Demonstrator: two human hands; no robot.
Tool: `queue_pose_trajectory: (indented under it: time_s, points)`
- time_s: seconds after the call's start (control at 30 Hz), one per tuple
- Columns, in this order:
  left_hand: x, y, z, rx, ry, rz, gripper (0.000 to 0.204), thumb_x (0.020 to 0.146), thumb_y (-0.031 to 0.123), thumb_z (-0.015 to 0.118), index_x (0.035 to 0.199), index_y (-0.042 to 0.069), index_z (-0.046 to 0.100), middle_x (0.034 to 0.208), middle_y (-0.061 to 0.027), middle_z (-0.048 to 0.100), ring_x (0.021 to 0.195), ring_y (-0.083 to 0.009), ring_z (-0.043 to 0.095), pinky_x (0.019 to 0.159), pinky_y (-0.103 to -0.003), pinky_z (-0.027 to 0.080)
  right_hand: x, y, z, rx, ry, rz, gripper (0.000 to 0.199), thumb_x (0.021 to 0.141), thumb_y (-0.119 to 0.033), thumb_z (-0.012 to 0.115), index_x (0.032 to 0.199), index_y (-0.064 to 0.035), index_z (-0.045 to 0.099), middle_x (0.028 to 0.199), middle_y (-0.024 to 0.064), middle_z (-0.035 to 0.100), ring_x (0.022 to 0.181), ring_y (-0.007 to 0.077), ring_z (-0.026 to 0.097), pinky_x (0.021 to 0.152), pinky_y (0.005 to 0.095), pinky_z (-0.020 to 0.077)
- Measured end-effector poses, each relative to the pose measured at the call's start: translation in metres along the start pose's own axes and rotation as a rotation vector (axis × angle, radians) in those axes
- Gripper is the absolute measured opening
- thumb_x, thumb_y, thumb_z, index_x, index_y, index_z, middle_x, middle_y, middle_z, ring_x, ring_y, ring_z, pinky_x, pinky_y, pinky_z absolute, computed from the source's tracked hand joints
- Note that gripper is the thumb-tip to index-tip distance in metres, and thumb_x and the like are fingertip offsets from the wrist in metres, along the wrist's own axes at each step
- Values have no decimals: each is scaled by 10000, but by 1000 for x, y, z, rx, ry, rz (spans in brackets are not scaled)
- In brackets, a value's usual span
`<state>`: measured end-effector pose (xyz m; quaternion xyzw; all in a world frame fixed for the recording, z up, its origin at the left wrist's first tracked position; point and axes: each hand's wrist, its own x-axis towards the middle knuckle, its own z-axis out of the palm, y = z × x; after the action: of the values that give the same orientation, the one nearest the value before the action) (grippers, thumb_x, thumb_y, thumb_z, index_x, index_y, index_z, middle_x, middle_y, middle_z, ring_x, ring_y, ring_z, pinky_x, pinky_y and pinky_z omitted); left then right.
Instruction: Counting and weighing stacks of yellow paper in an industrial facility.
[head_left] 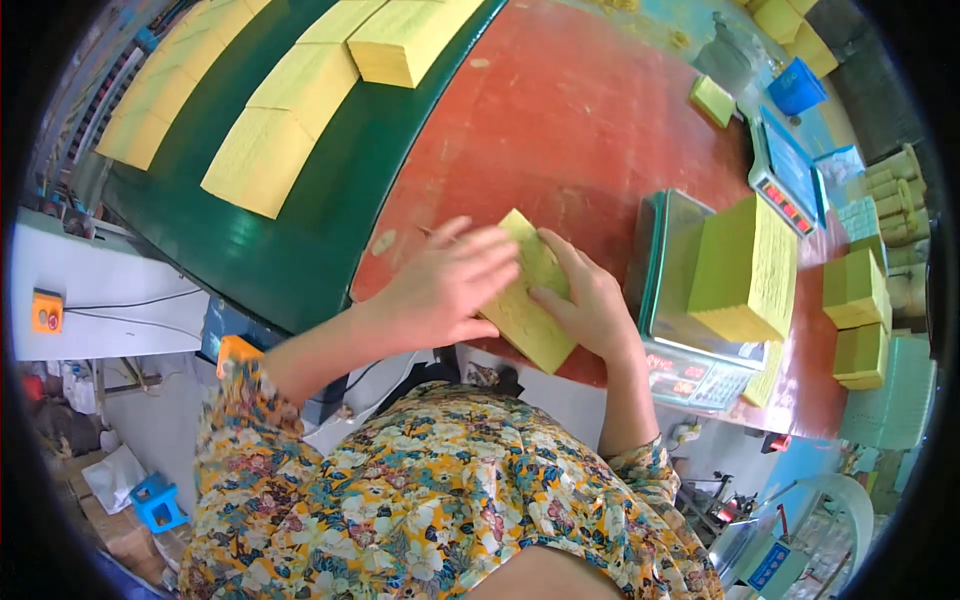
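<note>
Here we are at the red table (560, 130), a person in a floral top (430, 480) standing up close to it, and right at the near edge, between the two hands, is the yellow stack (535, 310), aslant, its far end angled to the left and its near end to the right. The right hand (597, 305) has hold of it, look: thumb laid across the upper face, fingers curved over the right-hand side. Opposite, the left hand (430, 285) is spread and loose, clasping nothing, palm toward the left side of the stack; those fingers are a blur, so from where I stand I can't be sure whether they touch it or hover just beside it. Close by on the right, there's a scale (700, 380) with a lit red display, and it bears a big yellow block (735, 270), rough side showing. Past that, a second scale (790, 160) with a blue top, a small yellow bundle (712, 101) near it and a blue bin (797, 87) beyond. More yellow blocks (855, 290) are piled at the table's right end! Over on the left, the green surface (260, 265) carries a long yellow row (265, 160) and another, farther row (150, 120), while down below a blue stool (157, 503) stands under a white panel (110, 270) fitted with an orange button box (47, 312)
</note>
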<state>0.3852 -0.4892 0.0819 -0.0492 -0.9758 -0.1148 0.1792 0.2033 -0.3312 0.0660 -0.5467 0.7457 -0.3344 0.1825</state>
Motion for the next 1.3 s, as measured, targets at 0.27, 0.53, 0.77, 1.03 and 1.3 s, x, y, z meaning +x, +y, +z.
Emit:
queue_pose_trajectory:
  time_s: [0.27,0.53,0.77,1.03,1.3]
  points:
    - [-102,115,88,-1468,556,-1543,592,925,452,650,1307,31,482,1242,-171,580,1157,-285,577,943,-411,478,-36,6,9,-100,-35,12,699,817,-295,707,1411,-42,438,1191,237,630,1038,382,647,868,459,525]
    - [-84,150,122,-1971,797,-1102,576,1030,458,447,1495,141,327,1444,-74,480,1314,-217,463,1093,-402,360,-82,-6,23,-77,54,-31,742,817,-310,720,1421,-30,393,1132,224,637,952,376,671,770,440,557]
    - [-90,158,102,-1745,695,-1237,526,986,225,484,1469,91,322,1427,-127,462,1317,-252,468,1101,-406,389,-96,-2,31,27,-6,13,776,811,-325,740,1432,-32,379,1178,231,617,1026,380,639,850,434,535]
    - [-82,129,71,-1854,650,-999,533,1021,397,411,1437,65,420,1415,-97,509,1292,-225,498,1093,-411,398,-119,26,4,531,85,284,695,941,-397,624,1443,18,382,1343,276,537,1186,379,583,982,412,476]
    - [78,108,-3,-1731,356,-539,446,1042,329,426,1340,8,509,1269,-80,590,1140,-173,582,954,-316,488,-120,9,-120,783,415,126,555,978,-331,599,1356,62,496,1290,152,587,1194,206,543,1025,344,426]
